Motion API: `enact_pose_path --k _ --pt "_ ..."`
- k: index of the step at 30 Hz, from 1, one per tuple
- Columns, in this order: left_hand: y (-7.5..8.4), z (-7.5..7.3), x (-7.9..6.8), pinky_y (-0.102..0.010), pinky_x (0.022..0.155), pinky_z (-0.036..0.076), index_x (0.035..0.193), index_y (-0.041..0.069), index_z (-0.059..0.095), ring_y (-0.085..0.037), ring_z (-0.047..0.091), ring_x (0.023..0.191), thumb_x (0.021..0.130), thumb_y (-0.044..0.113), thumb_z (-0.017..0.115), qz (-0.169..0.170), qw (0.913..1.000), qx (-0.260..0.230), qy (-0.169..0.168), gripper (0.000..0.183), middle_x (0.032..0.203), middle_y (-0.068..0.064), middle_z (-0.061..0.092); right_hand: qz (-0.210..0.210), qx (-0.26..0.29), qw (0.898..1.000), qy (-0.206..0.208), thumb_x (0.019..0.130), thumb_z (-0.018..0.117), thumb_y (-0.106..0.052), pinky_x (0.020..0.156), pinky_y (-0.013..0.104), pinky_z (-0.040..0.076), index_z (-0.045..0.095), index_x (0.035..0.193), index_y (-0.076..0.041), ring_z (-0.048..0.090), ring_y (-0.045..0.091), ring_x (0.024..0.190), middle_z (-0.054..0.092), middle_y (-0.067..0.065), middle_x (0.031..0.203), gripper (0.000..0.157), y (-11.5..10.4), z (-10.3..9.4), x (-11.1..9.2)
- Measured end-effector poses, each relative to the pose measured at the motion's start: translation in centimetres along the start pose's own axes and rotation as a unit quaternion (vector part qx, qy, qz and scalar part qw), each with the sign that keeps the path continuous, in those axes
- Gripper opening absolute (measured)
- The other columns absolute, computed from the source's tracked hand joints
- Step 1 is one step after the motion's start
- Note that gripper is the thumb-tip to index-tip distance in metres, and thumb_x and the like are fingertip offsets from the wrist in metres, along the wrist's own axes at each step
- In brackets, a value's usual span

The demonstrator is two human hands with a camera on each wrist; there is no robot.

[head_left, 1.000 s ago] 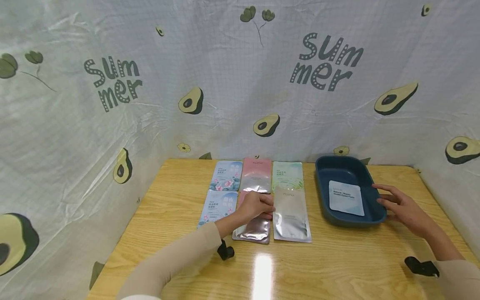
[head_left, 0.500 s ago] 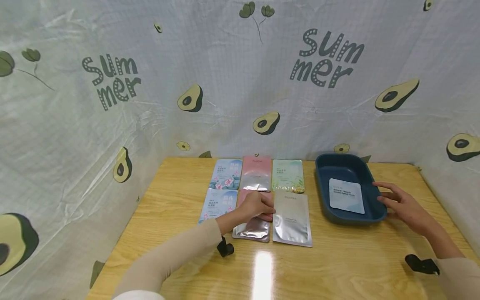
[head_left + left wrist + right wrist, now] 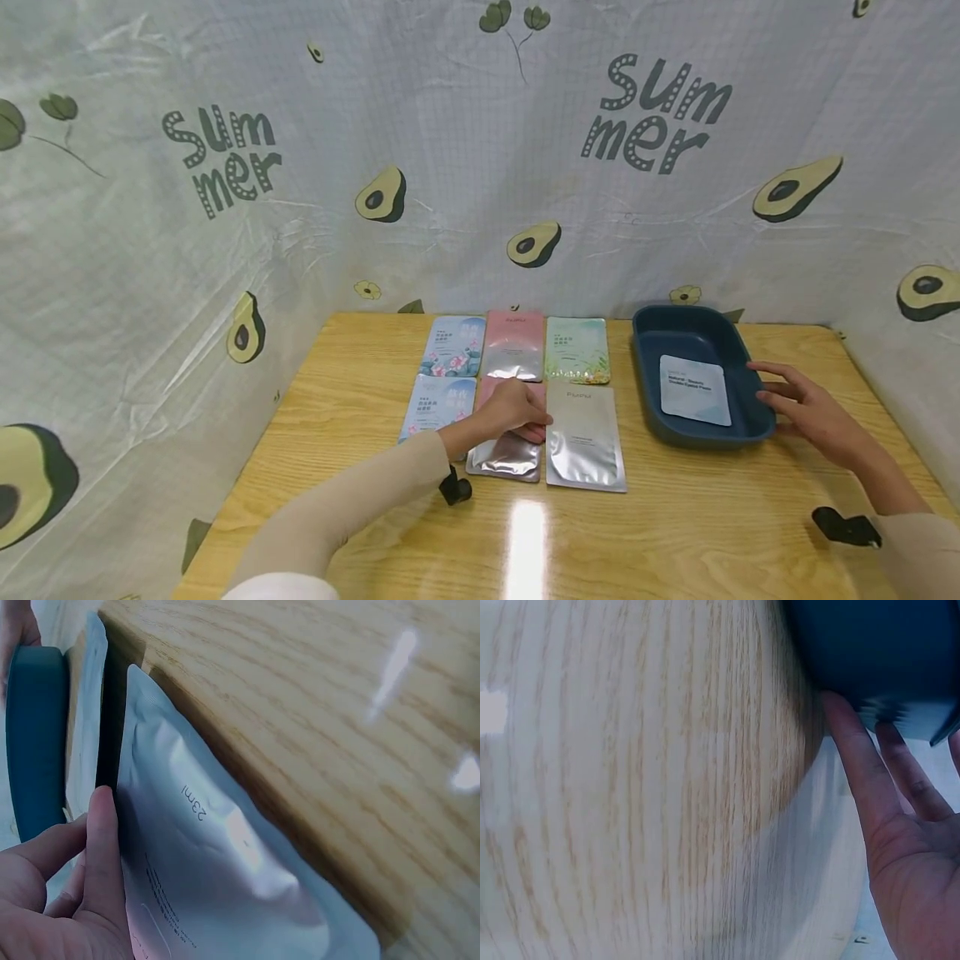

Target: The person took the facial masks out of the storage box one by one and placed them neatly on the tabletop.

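Observation:
In the head view, my left hand [image 3: 510, 412] reaches over the lower pink-and-silver sheet mask packet [image 3: 504, 460]. Its thumb and fingers pinch the left edge of a silver-beige sheet mask packet [image 3: 585, 437] lying beside it. The left wrist view shows the fingers [image 3: 103, 832] at this edge, close to the pink packet marked 23ml [image 3: 202, 847]. At the right, my right hand [image 3: 825, 421] touches the outer side of a dark blue bin [image 3: 759, 412] with extended fingers [image 3: 855, 742]. A white-and-pale-blue packet labelled double eyelid paste [image 3: 694, 390] lies inside the bin.
Behind are another pink packet [image 3: 513, 346] and a green floral packet [image 3: 577, 350]. Two blue floral packets [image 3: 453, 346] lie at the left of the rows. The wooden table [image 3: 600, 550] meets a cloth backdrop [image 3: 450, 267] printed with avocados.
The silver-beige packet has shifted slightly toward me, uncovering the lower edge of the green packet. My left hand stays at its edge, and my right hand stays at the bin.

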State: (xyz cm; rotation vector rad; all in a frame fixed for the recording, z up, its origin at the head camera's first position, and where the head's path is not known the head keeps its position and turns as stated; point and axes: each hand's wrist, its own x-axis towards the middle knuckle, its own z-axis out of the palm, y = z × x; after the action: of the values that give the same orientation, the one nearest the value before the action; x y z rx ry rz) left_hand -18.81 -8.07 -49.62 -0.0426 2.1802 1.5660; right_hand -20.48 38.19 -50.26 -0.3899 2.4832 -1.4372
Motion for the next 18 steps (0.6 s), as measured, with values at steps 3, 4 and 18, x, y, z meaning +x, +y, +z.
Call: enact_pose_path --k 3,4,18 --pt "0.1 0.0 0.2 -0.034 0.057 0.062 0.079 -0.007 0.076 -0.024 0.073 0.057 0.087 -0.002 0.078 -0.007 0.9998 0.019 0.002 0.009 0.068 -0.020 0.072 0.001 0.000 1.000 -0.002 0.111 0.045 -0.024 0.076 0.031 0.060 0.026 0.161 -0.015 0.047 -0.020 0.102 0.027 0.042 0.149 0.054 0.0 0.1 0.2" --pt "0.2 0.1 0.2 -0.034 0.056 0.062 0.078 -0.006 0.075 -0.024 0.072 0.056 0.087 -0.001 0.078 -0.009 0.9995 0.029 0.002 0.011 0.067 -0.020 0.072 0.002 0.000 1.000 -0.002 0.111 0.045 -0.024 0.076 0.031 0.060 0.026 0.161 -0.015 0.047 -0.020 0.102 0.027 0.042 0.149 0.054 0.0 0.0 0.2" --pt "1.4 0.4 0.7 -0.038 0.056 0.062 0.073 -0.009 0.071 -0.030 0.072 0.056 0.084 -0.004 0.078 -0.033 0.9970 0.068 0.018 0.014 0.066 -0.023 0.070 0.003 -0.002 1.000 -0.004 0.111 0.045 -0.025 0.076 0.033 0.060 0.024 0.161 -0.014 0.047 -0.019 0.102 0.028 0.043 0.149 0.056 0.2 -0.1 0.2"
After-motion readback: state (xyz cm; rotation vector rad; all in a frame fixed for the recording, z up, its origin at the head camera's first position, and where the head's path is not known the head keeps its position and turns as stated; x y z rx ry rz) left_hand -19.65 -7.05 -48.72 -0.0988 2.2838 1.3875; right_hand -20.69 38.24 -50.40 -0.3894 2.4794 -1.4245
